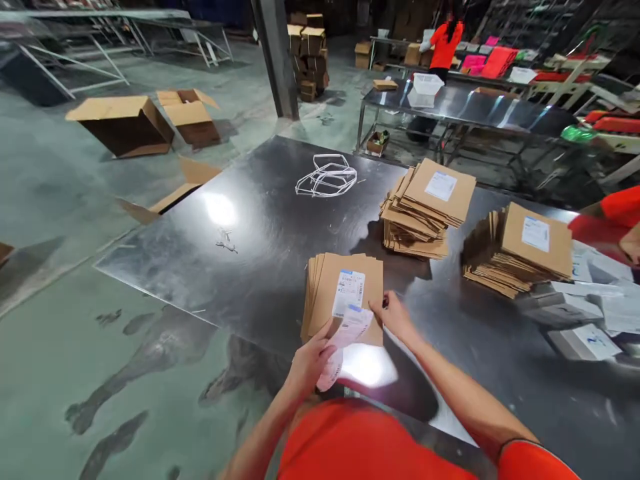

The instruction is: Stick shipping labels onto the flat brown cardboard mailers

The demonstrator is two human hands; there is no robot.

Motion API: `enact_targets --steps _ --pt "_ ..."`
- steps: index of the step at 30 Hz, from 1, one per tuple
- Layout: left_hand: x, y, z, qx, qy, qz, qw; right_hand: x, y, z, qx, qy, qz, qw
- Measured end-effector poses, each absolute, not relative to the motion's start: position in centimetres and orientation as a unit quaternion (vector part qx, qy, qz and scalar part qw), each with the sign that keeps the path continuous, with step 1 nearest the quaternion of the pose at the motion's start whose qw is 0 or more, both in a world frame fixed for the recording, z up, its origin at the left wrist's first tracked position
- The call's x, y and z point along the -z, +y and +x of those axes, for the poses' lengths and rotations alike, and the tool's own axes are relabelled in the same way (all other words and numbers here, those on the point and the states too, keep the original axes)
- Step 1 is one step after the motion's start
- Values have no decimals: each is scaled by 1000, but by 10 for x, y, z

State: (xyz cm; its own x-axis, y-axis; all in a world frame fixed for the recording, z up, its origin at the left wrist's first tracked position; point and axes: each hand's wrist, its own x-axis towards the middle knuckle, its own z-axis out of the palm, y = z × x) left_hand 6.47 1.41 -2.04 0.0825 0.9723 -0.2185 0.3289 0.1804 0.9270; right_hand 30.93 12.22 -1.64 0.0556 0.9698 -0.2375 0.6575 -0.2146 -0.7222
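Note:
A small fanned stack of brown cardboard mailers (320, 287) lies on the dark metal table (260, 267) in front of me. The top mailer bears a white printed label (349, 292). Over its lower part, my left hand (311, 360) pinches a curling strip of printed labels (350, 328), whose lower end hangs toward the table edge. My right hand (393, 313) is at the mailer's right edge, fingers closed near the strip's upper right corner; what it grips is too small to make out.
Two taller mailer stacks (440, 200) (535, 243) stand to the right, with white boxes (585, 341) beyond. White strapping (327, 177) lies at the back. Another person's arm (617, 207) reaches in at right. Open cartons (125, 127) sit on the floor. A metal post (277, 60) rises behind.

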Motion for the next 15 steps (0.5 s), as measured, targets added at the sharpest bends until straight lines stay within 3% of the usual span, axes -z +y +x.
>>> enact_targets --steps 5,11,15 --pt "11 14 46 -381 587 312 642 -4 101 316 -421 -540 -633 363" --pt "-5 2 47 -369 586 278 665 -112 226 396 -201 -480 -621 587" --pt "-4 1 59 -341 614 335 628 -168 304 439 -145 -468 -703 516"
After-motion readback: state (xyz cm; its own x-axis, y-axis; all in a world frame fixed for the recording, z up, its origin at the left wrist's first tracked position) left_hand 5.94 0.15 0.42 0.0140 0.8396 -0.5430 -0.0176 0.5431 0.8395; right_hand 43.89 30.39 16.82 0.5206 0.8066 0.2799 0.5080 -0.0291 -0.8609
